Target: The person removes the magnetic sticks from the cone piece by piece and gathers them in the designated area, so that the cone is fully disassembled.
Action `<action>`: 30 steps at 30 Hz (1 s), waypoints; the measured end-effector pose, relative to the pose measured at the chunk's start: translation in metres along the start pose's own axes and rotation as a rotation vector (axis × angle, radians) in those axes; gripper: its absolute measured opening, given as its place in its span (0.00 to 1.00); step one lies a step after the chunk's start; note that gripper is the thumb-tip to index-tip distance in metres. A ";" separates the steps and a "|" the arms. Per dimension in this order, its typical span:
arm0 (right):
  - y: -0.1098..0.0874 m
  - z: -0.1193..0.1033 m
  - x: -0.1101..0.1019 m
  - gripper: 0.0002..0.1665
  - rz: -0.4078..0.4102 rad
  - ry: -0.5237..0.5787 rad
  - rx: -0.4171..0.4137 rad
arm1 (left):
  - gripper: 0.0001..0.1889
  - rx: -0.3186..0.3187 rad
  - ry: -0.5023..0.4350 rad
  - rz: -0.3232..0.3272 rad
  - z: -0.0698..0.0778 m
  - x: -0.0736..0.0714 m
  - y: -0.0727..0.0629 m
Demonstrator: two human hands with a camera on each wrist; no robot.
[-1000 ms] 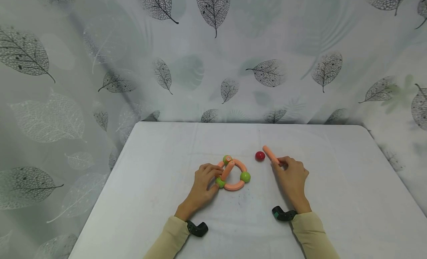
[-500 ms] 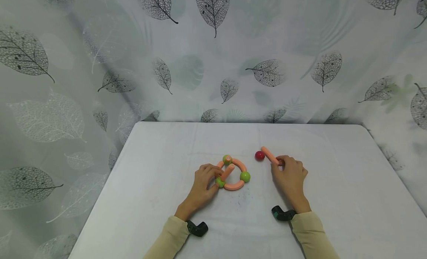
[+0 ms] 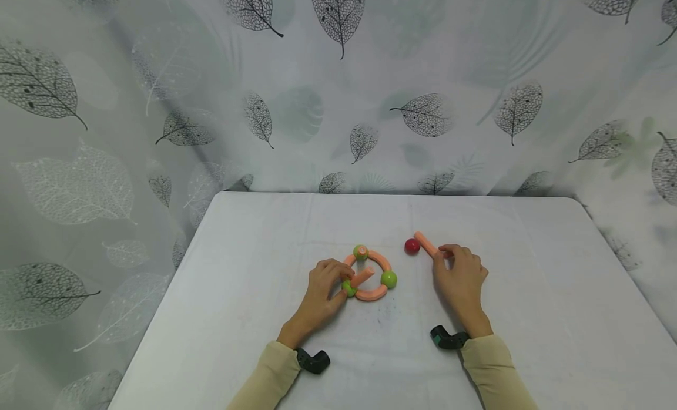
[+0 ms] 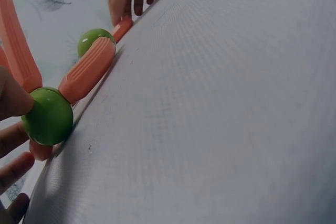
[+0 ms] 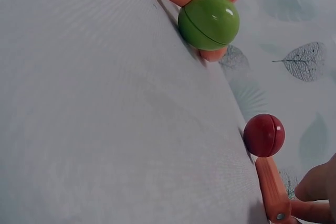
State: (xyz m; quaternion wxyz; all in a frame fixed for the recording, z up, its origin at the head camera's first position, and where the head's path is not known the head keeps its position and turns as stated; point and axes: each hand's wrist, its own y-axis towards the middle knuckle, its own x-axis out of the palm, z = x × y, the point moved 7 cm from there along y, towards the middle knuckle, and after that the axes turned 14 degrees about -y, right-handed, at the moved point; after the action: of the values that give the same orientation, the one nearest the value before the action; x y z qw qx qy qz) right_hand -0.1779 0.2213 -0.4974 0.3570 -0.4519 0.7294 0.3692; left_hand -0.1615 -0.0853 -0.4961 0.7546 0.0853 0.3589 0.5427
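In the head view, three green balls joined by curved orange rods (image 3: 372,294) form a ring lying on the table. My left hand (image 3: 319,286) pinches the ring's near-left green ball (image 4: 48,116), thumb against it in the left wrist view. A straight orange rod (image 3: 364,276) rises at a slant from that ball. Further right, my right hand (image 3: 462,278) pinches the near end of a loose orange rod (image 3: 425,243). Beside its far part sits a red ball (image 3: 412,246); whether they touch, I cannot tell.
A white-covered table (image 3: 529,292) spreads around both hands. Behind it hangs a leaf-patterned curtain (image 3: 296,122). The ring's right-hand green ball (image 3: 388,279) faces the right hand across a stretch of tabletop.
The slanted rod on the ring has tipped lower toward the right. The loose rod's far end has shifted slightly left, closer to the red ball. The left hand has stayed in place.
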 end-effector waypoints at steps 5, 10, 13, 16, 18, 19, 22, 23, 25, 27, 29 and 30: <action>0.000 0.000 -0.002 0.16 0.021 0.047 -0.006 | 0.14 0.001 -0.001 -0.005 0.000 0.000 0.001; 0.000 -0.003 -0.006 0.14 0.059 0.106 -0.037 | 0.14 -0.010 0.014 -0.016 -0.001 0.001 0.000; 0.000 -0.005 -0.008 0.14 0.079 0.156 -0.070 | 0.13 -0.009 0.031 -0.021 -0.002 0.002 -0.001; 0.000 -0.006 -0.008 0.14 0.081 0.193 -0.097 | 0.11 -0.011 0.037 -0.026 -0.002 0.003 -0.001; 0.000 -0.007 -0.008 0.15 0.072 0.214 -0.111 | 0.11 -0.018 0.038 -0.029 -0.002 0.003 -0.001; 0.000 -0.008 -0.008 0.15 0.065 0.220 -0.115 | 0.11 -0.024 0.039 -0.031 -0.002 0.003 -0.001; -0.001 -0.010 -0.008 0.16 0.049 0.233 -0.133 | 0.11 -0.039 0.041 -0.034 -0.001 0.004 -0.002; -0.001 -0.012 -0.008 0.16 0.048 0.240 -0.143 | 0.11 -0.042 0.043 -0.034 -0.002 0.004 -0.002; -0.002 -0.015 -0.009 0.16 0.047 0.256 -0.173 | 0.11 -0.050 0.042 -0.034 -0.002 0.004 -0.002; -0.003 -0.019 -0.010 0.16 0.047 0.292 -0.216 | 0.11 -0.054 0.043 -0.032 -0.003 0.005 -0.002; -0.005 -0.024 -0.011 0.16 0.036 0.338 -0.267 | 0.11 -0.050 0.045 -0.028 -0.003 0.005 -0.002; -0.006 -0.027 -0.011 0.16 0.025 0.359 -0.293 | 0.10 -0.051 0.044 -0.028 -0.003 0.005 -0.003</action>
State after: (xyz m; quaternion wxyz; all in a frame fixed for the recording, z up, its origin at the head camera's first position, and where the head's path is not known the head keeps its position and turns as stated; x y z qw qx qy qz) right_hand -0.1741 0.2006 -0.4764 0.1473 -0.5484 0.7253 0.3892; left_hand -0.1607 -0.0828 -0.5019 0.7559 0.0491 0.3624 0.5430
